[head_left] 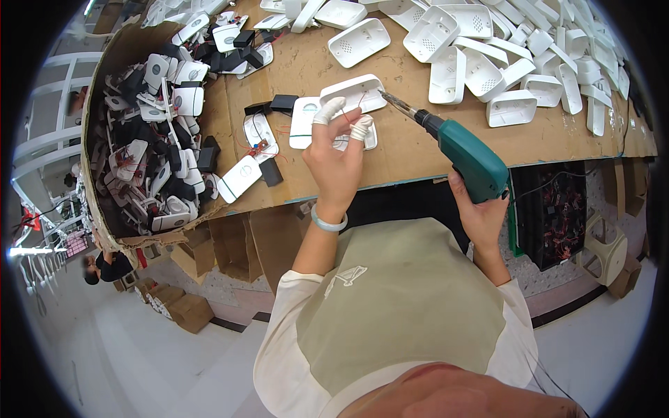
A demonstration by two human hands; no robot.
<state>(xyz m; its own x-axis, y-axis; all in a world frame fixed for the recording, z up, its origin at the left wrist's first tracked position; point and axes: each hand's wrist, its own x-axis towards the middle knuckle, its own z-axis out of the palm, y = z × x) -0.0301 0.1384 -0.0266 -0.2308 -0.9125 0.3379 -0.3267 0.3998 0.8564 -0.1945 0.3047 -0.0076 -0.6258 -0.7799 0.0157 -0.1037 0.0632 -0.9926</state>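
Apron (397, 306) nearest lens, over our chest. Our left hand (338, 157), fingertips capped, closed on white shell (348, 139) lying on counter (411, 150). Our right hand (481, 209) clamped on green screwdriver (467, 157); its bit touches second shell (355, 92) just beyond. Box (157, 125) of parts at left; shell pile (516, 56) at right.

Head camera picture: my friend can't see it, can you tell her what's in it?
A person's right hand holds a green power screwdriver, its tip at a white plastic shell steadied by the left hand. More white shells cover the cardboard-topped table; a cardboard box holds more parts.
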